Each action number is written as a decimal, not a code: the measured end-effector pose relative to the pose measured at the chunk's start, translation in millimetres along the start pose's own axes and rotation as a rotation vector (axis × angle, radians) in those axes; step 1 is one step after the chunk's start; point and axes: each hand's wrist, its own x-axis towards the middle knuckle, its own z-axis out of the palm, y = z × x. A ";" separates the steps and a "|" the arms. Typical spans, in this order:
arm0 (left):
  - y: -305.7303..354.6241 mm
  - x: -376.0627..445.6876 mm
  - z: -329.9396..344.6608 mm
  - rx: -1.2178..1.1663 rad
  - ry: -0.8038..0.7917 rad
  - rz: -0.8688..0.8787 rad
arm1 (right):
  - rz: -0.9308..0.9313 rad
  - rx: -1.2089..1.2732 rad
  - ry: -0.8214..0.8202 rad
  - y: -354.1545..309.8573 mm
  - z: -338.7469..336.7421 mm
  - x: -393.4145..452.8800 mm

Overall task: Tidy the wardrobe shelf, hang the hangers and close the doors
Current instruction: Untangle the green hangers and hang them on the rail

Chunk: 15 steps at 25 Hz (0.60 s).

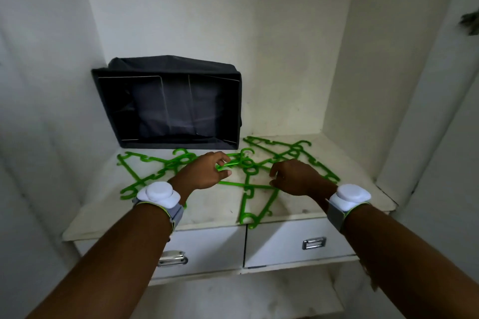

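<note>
Two hands: left hand (pixel 207 172) fingers pinching flat green hanger (pixel 234 162), right hand (pixel 295 176) fingers curled, unclear.

Green hangers (pixel 248 163) lie scattered across the white shelf (pixel 212 212) in front of a dark fabric box (pixel 171 106) tipped on its side. The left hand (pixel 207 173) pinches one hanger; the right hand (pixel 293 176) rests curled on another. Two drawers (pixel 285 241) sit below.

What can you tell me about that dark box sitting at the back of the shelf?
The dark fabric box is a grey soft-sided storage bin tipped on its side, its open mouth facing the camera. Thin pale frame lines show inside, and it looks empty. It rests on the white shelf against the back left corner, behind the green hangers. Neither hand touches it.
</note>
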 end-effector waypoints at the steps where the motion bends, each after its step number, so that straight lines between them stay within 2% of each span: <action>1: -4.1 10.2 6.0 -0.020 -0.004 -0.005 | -0.007 0.017 0.014 4.4 0.8 10.8; 5: -25.3 52.0 15.9 -0.085 0.083 -0.076 | -0.227 -0.032 0.099 2.0 20.2 58.9; 9: -41.6 84.8 -0.1 -0.101 0.170 -0.154 | -0.381 -0.127 0.042 -22.5 58.8 99.3; 11: -50.4 100.3 -5.3 -0.085 0.197 -0.185 | -0.482 -0.163 0.087 -22.8 71.6 117.7; 13: -56.8 105.9 -9.0 -0.068 0.204 -0.203 | -0.600 -0.148 0.142 -17.3 74.7 125.0; 15: -61.2 112.0 -7.0 -0.074 0.134 -0.189 | -0.643 -0.127 0.216 -7.7 70.5 134.9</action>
